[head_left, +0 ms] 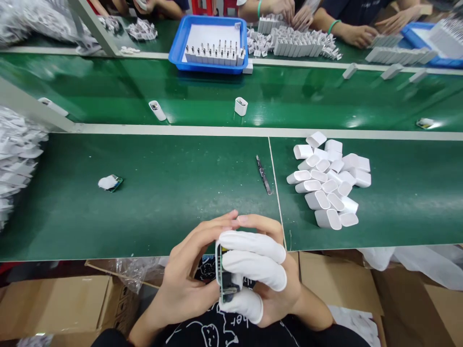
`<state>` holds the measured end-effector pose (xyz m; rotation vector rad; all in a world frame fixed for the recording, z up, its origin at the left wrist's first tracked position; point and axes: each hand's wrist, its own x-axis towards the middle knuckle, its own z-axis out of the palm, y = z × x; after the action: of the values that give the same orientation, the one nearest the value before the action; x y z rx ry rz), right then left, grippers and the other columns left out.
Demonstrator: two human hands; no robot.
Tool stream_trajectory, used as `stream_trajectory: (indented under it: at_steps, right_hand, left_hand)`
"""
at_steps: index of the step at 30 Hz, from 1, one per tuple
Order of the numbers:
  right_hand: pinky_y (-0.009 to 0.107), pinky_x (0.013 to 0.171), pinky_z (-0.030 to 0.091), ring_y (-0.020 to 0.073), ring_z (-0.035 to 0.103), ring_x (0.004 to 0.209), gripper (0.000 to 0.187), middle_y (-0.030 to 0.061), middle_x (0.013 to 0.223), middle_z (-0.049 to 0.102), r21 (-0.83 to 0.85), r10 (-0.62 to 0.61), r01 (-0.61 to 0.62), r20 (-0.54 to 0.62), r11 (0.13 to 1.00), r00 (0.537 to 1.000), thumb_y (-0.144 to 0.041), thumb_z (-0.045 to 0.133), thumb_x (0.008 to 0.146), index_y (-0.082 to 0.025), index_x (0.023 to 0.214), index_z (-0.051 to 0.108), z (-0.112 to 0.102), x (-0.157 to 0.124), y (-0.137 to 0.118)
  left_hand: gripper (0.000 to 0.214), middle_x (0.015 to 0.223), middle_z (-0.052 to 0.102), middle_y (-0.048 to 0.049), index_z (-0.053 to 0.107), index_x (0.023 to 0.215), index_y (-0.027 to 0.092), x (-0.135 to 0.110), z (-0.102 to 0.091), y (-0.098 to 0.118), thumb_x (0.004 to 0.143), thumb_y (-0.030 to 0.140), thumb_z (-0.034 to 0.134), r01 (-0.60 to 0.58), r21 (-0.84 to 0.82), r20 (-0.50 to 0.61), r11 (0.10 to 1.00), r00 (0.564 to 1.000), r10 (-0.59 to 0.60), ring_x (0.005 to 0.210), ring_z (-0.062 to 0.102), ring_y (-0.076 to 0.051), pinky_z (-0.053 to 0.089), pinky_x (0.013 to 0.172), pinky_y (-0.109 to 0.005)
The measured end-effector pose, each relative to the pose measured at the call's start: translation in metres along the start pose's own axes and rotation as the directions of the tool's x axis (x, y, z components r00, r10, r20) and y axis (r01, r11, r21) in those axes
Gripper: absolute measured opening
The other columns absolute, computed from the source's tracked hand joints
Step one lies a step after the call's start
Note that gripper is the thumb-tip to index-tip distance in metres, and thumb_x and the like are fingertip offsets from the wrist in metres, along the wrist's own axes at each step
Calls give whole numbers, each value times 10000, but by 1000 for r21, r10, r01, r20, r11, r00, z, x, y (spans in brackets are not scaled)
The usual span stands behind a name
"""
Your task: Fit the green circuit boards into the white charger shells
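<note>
Right hand [262,267], white covers on the fingers, has its grip clamped on a green circuit board [224,282] by the desk's [181,207] near edge. Left hand's [185,284] grip is closed around the board's left side too. Tweezers [263,174] lie farther off, white shells [327,185] heaped right.

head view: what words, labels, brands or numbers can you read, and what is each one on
"her", as best it reads: on the wearer's black shirt; other lettering there is partly covered.
Co-worker's dark shirt, top right: lettering too small to read.
Cardboard box, lower left: dark side markings, unreadable.
Held circuit board: no legible text.
</note>
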<state>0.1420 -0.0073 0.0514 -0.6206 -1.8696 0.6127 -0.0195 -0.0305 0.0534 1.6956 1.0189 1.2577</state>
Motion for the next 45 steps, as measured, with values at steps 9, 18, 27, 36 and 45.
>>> stream_trajectory:
  at_steps: [9,18,27,36,45]
  right_hand:
    - [441,1023,515,266,561,1256,827,84,1413,525,432,531,-554,185,712,827,-398,766,777,-328,1465,311,0,-16,4]
    - [339,817,628,204,722,965,499,74,1163,707,478,617,-596,133,646,775,-287,719,804,-251,1273,555,8,-11,16]
    - [405,842,635,257,696,1029,551,150,1150,704,-192,141,-167,-142,967,980,-124,681,828,-182,1355,532,14,-19,11]
    - [391,837,621,228,676,1034,385,120,1099,687,-34,217,-222,-112,975,970,-134,612,859,-189,1237,561,22,-15,16]
    - [363,845,597,219,663,1045,311,126,1123,662,-14,183,-183,35,983,982,-170,569,900,-195,1210,569,15,-8,18]
  left_hand:
    - [587,1278,653,-48,537,1301,248,0,16,-38,769,57,697,-219,129,-164,967,957,239,1371,458,-281,420,1120,-551]
    - [554,1207,674,-96,534,1299,175,2,20,-39,778,71,689,-258,316,-174,913,930,323,1193,612,-256,555,972,-463]
    - [503,1066,651,-92,567,1178,152,1,27,-40,707,70,723,-170,479,-342,861,868,361,993,627,-230,550,822,-397]
    - [520,1034,640,-102,568,1150,125,-3,26,-43,672,69,763,-168,553,-359,816,836,416,922,592,-224,513,735,-354]
    - [499,1020,627,-77,561,1134,161,-2,27,-43,684,83,762,-125,533,-387,837,844,372,912,577,-208,529,737,-350]
